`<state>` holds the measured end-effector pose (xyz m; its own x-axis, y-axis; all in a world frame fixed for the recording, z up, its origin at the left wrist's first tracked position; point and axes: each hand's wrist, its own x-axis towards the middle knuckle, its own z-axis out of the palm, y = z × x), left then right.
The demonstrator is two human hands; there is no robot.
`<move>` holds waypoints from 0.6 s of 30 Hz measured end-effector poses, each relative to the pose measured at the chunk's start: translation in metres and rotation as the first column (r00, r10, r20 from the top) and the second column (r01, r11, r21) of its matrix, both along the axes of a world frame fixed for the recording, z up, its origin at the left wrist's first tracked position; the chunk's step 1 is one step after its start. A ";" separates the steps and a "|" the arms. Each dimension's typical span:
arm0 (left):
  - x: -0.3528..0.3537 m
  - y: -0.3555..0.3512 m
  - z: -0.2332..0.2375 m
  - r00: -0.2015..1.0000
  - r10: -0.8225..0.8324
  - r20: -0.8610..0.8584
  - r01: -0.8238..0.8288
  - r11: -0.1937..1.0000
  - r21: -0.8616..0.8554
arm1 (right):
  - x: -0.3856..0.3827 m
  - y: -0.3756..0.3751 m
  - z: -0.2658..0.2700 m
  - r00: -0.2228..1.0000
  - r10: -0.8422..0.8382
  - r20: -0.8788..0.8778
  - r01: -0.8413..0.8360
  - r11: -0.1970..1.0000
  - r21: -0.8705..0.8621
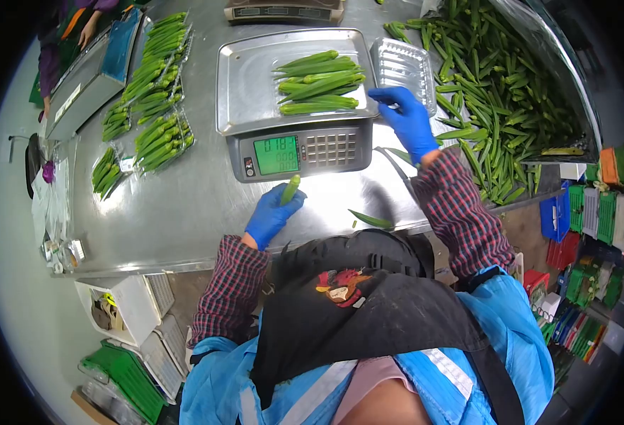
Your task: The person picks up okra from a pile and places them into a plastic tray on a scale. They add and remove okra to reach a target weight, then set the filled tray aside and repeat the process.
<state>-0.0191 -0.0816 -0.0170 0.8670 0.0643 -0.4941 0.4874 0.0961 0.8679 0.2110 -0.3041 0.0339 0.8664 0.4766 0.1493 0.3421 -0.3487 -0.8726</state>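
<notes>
Right now, your left hand [269, 214] grips single okra pod [290, 190] near front edge of counter [184, 237], tip toward scale [334, 164]. Your right hand [407, 122], partly open, nothing visible held, is nearer okra pile [320, 85], which lies crosswise, leftward, on tray [248, 81].

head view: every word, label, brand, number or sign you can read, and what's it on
"0.18", last digit unclear: top row of the scale display
"0.00", somewhat blurred: middle row of that display; the bottom row is too blurred to be sure of
Too small or blurred to read: keypad, pack label, machine label, apron patch
</notes>
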 end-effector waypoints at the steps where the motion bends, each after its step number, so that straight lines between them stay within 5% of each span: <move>1: 0.003 -0.002 -0.003 0.999 -0.016 0.031 0.016 1.000 0.006 | 0.005 0.013 0.003 0.991 0.014 0.134 -0.004 0.997 -0.081; 2: 0.006 -0.002 -0.008 0.998 -0.009 0.061 0.010 1.000 -0.009 | 0.011 0.026 0.001 0.991 0.003 0.136 0.007 0.997 -0.078; 4: 0.015 -0.002 -0.003 0.991 -0.018 0.130 0.007 0.997 0.078 | 0.026 0.050 -0.005 0.820 0.083 0.567 -0.008 0.991 -0.134; 7: 0.029 0.003 0.016 0.981 -0.055 0.184 0.000 0.960 0.281 | 0.045 0.072 -0.023 0.758 0.208 0.618 0.053 0.925 -0.377; 9: 0.037 0.009 0.019 0.982 -0.079 0.172 0.005 0.919 0.393 | 0.050 0.076 -0.025 0.749 0.259 0.609 0.083 0.877 -0.473; 11: 0.042 0.017 0.013 0.931 -0.053 0.362 -0.077 0.939 0.334 | 0.049 0.068 -0.017 0.800 0.260 0.540 0.007 0.897 -0.442; 13: 0.043 0.025 0.007 0.932 -0.035 0.361 -0.077 0.954 0.290 | 0.049 0.055 -0.017 0.828 0.207 0.521 -0.005 0.932 -0.362; 15: 0.048 0.031 0.005 0.913 -0.134 0.385 -0.094 0.850 0.518 | 0.047 0.029 -0.012 0.966 0.053 0.253 0.000 0.978 -0.207; 16: 0.053 0.031 0.010 0.948 -0.038 0.316 -0.107 0.897 0.429 | 0.040 0.014 -0.014 0.989 0.032 0.147 -0.021 0.997 -0.071; 18: 0.060 0.043 0.003 0.961 0.049 0.270 -0.153 0.914 0.376 | 0.018 -0.027 -0.020 0.990 0.060 0.129 -0.050 0.995 -0.082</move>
